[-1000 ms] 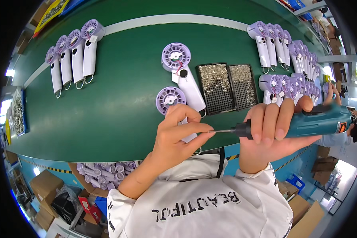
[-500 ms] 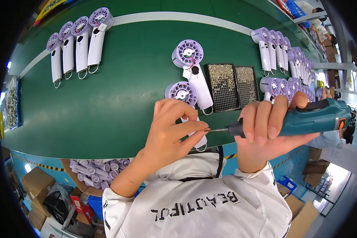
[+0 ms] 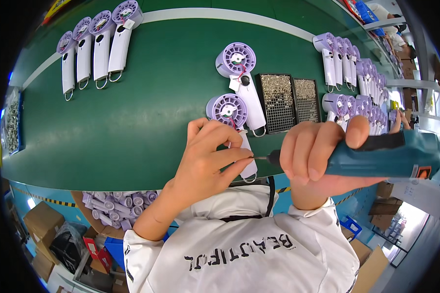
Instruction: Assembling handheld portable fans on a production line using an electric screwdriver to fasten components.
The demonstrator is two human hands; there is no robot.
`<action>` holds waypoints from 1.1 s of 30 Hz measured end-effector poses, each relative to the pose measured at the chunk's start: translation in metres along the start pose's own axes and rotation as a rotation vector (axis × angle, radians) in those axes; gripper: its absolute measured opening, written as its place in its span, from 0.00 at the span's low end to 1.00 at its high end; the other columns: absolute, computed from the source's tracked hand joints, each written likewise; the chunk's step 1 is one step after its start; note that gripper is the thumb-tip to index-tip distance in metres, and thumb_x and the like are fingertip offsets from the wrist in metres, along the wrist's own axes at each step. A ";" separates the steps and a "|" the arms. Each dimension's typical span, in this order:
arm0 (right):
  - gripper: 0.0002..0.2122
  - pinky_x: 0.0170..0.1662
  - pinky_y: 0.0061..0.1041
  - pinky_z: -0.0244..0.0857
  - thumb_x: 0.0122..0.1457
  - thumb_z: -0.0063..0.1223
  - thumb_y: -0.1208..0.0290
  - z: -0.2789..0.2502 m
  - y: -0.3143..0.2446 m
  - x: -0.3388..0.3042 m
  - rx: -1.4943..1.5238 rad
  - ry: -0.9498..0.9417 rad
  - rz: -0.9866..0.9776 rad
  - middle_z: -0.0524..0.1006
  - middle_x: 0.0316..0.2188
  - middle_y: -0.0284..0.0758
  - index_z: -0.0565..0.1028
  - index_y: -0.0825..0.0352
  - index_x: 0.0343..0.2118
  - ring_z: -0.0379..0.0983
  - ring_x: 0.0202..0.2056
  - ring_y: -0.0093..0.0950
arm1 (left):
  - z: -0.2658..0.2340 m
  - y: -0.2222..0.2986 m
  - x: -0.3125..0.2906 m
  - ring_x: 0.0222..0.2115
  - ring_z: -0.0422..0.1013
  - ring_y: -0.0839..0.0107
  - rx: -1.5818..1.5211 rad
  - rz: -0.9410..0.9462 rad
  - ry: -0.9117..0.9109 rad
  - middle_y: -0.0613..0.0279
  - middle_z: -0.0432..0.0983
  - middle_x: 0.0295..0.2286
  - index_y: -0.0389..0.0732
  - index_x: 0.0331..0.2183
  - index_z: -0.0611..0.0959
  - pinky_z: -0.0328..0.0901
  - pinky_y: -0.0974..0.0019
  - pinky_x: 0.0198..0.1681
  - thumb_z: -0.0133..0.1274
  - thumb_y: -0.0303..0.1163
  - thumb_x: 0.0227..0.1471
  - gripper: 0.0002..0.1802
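Note:
My right hand (image 3: pixel 313 156) is wrapped round a teal electric screwdriver (image 3: pixel 381 158), held level with its bit pointing left. At the bit's tip, the thumb and forefinger of my left hand (image 3: pixel 212 156) are pinched together; whatever lies between them is too small to make out. Just beyond these fingers lies a handheld fan (image 3: pixel 228 112) with a lilac head and white handle, partly hidden by my left hand. A second handheld fan (image 3: pixel 249 97) rests behind it, its head showing red wires and a white tag.
Two black screw trays (image 3: pixel 277 105) full of small metal pieces sit right of the fans. More fans (image 3: pixel 101 44) stand in a row at far left, others (image 3: pixel 335 63) at right. Below the green table's (image 3: pixel 107 141) near edge is a box of lilac parts (image 3: pixel 117 207).
My right hand and the screwdriver have moved left, closer to my left hand, so less of the bit shows. The left hand keeps its pinch. The whole view has shifted slightly.

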State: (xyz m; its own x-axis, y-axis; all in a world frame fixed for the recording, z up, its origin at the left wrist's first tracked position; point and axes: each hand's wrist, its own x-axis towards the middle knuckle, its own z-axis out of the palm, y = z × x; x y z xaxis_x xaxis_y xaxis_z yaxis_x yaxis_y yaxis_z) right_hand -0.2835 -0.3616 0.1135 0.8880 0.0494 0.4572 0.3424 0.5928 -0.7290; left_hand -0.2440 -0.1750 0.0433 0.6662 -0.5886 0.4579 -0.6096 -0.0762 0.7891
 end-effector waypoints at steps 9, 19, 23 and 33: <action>0.15 0.32 0.35 0.63 0.61 0.51 0.67 0.003 0.034 0.005 -0.100 -0.041 -0.150 0.73 0.25 0.44 0.68 0.65 0.49 0.67 0.24 0.33 | -0.009 -0.023 0.006 0.32 0.66 0.70 0.083 -0.111 0.042 0.69 0.69 0.30 0.44 0.29 0.84 0.55 0.62 0.42 0.68 0.27 0.34 0.13; 0.25 0.28 0.29 0.66 0.54 0.61 0.49 0.009 0.061 0.019 -0.008 0.129 -0.176 0.74 0.19 0.40 0.70 0.70 0.39 0.70 0.21 0.29 | -0.012 -0.042 0.002 0.33 0.65 0.68 0.041 -0.146 0.041 0.68 0.69 0.31 0.43 0.28 0.83 0.56 0.63 0.40 0.69 0.27 0.33 0.14; 0.29 0.26 0.25 0.65 0.50 0.63 0.45 0.014 0.063 0.022 -0.071 0.192 -0.132 0.74 0.18 0.38 0.69 0.72 0.35 0.70 0.20 0.27 | -0.008 -0.047 0.000 0.33 0.65 0.67 -0.022 -0.168 0.068 0.67 0.68 0.31 0.42 0.29 0.83 0.59 0.63 0.39 0.68 0.25 0.33 0.15; 0.13 0.23 0.23 0.57 0.50 0.50 0.62 -0.005 0.088 0.020 -0.119 0.119 0.000 0.71 0.16 0.37 0.70 0.70 0.30 0.65 0.18 0.26 | -0.009 -0.046 -0.004 0.32 0.70 0.60 -0.168 -0.309 0.139 0.58 0.70 0.31 0.37 0.33 0.82 0.67 0.62 0.35 0.64 0.21 0.34 0.17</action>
State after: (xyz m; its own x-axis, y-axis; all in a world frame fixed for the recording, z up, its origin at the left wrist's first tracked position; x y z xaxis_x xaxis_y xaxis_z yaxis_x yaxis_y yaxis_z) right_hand -0.2347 -0.3123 0.0562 0.9158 -0.0501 0.3985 0.3697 0.4929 -0.7877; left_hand -0.2147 -0.1614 0.0086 0.8668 -0.4426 0.2296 -0.2992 -0.0932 0.9496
